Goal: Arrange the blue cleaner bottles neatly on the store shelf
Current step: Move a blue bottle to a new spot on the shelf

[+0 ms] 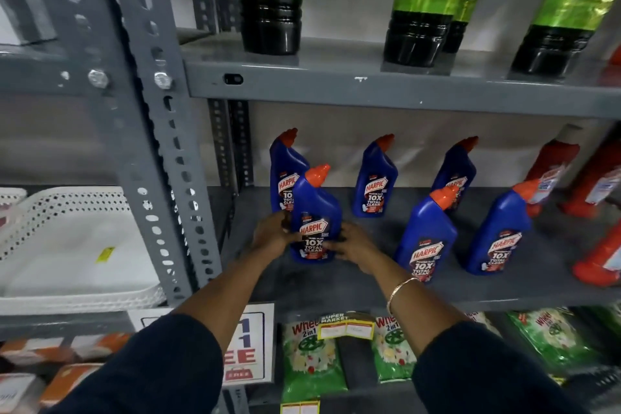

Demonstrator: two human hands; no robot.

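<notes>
Both hands, left (274, 235) and right (353, 245), clasp the front-left blue bottle (315, 217) upright on the grey shelf (353, 282). Right of that bottle stand two more blue bottles (426, 239); behind it, three others (374, 178) line the back.

One head-worn wide-angle camera looks forward and down at a grey shelf (369, 91) from close range, within arm's reach. Both forearms enter from the bottom edge. Upright lines bow toward the frame edges. The unit below shows along the bottom.
</notes>
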